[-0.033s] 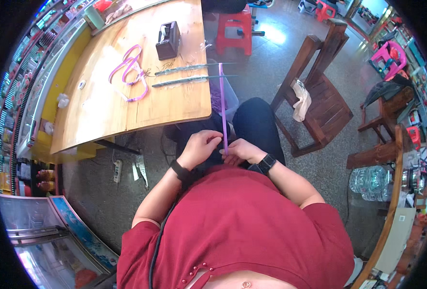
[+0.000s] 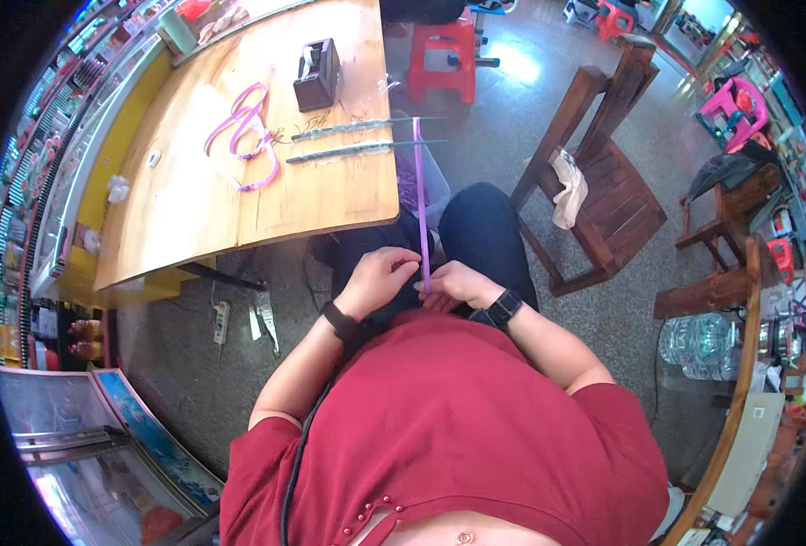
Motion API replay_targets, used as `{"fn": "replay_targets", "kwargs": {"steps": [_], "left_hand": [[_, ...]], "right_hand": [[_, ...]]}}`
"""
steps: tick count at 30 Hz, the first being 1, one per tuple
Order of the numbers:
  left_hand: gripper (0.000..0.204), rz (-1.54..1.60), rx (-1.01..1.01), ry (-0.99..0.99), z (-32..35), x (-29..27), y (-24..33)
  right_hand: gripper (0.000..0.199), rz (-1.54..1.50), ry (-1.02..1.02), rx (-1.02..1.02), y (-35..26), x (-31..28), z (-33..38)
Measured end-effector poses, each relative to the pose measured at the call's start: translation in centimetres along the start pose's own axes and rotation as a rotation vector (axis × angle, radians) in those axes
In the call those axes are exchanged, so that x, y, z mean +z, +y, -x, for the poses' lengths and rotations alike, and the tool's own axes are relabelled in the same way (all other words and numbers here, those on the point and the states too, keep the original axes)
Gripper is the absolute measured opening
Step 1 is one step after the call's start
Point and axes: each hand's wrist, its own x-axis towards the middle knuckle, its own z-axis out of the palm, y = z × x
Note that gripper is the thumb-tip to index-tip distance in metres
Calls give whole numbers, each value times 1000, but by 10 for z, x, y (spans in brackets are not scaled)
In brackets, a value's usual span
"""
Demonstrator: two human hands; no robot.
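Note:
A purple ribbon (image 2: 423, 205) runs straight down from the protruding end of the far one of two thin dark rods to my lap. My right hand (image 2: 457, 286) pinches its lower end between thumb and fingers. Just left of the ribbon, my left hand (image 2: 386, 278) has thumb and forefinger pressed together; whatever they hold is too small to make out. The far rod (image 2: 348, 130) and the near rod (image 2: 344, 152) lie side by side under clear tape on the table, their ends sticking out past its right edge.
On the wooden table (image 2: 175, 200) are a looped purple-and-white lanyard (image 2: 271, 173) and a black tape dispenser (image 2: 317, 77). A plastic bin (image 2: 435, 182) stands below the rod ends. To the right is a wooden chair (image 2: 612, 205) with a cloth (image 2: 568, 189); a red stool (image 2: 444, 59) stands beyond.

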Motion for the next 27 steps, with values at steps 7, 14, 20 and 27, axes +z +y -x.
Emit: {"fn": "replay_targets", "kwargs": {"steps": [7, 14, 20, 27], "left_hand": [[22, 237, -95, -136, -8, 9, -13], [16, 370, -94, -91, -20, 13, -6], [18, 344, -114, -63, -18, 11, 9], [24, 269, -156, -36, -18, 6, 27]], "right_hand": [[36, 134, -33, -102, -1, -4, 1], [34, 191, 11, -105, 4, -3, 7], [38, -105, 89, -318, -17, -44, 8], [39, -208, 201, -640, -107, -38, -13]]}}
